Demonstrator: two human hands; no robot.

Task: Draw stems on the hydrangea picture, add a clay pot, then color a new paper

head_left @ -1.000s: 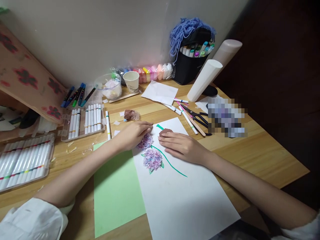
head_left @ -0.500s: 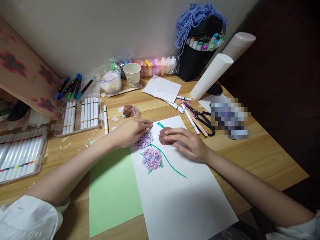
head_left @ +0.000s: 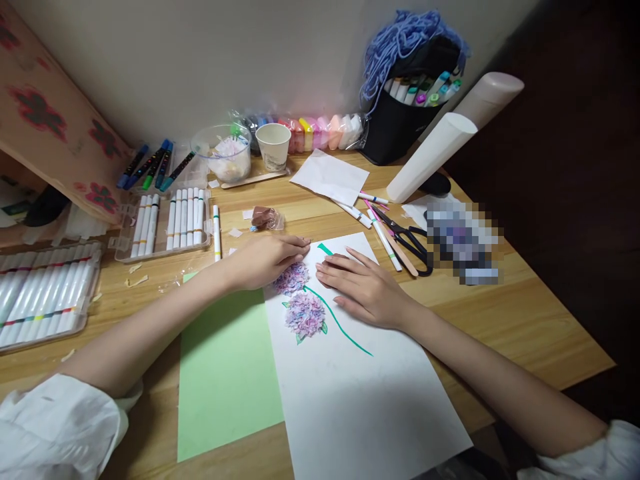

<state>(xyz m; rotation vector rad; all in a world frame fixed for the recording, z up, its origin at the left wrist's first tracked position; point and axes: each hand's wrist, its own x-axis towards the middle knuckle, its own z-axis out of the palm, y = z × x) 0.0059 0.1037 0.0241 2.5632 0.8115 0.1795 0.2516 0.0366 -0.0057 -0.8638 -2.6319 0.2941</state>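
A white sheet of paper [head_left: 350, 400] lies before me, bearing two pink-purple ruffled flowers and a green curved stem line [head_left: 345, 331]. My left hand [head_left: 270, 260] rests on its upper left corner, fingers stretched out and lying down, partly covering the upper flower [head_left: 293, 279]. The lower flower [head_left: 305, 315], with small green leaves, is in full view. My right hand [head_left: 363, 287] lies open with fingers spread on the upper part of the sheet, over a brown clay lump that is now almost wholly hidden. A green sheet [head_left: 227, 380] sits partly under the white one.
Left are marker cases [head_left: 45, 293] and a brown clay packet [head_left: 267, 219]. At the back stand a plastic bowl [head_left: 227, 157], a paper cup [head_left: 273, 147], bagged coloured clay [head_left: 320, 132] and a black pen holder [head_left: 400, 127]. Right lie scissors [head_left: 407, 240] and a blurred patch [head_left: 460, 240].
My right hand has come down flatter and slightly left over the brown clay, which showed beside the fingertips before. My left hand stays at the corner. The view has shifted slightly.
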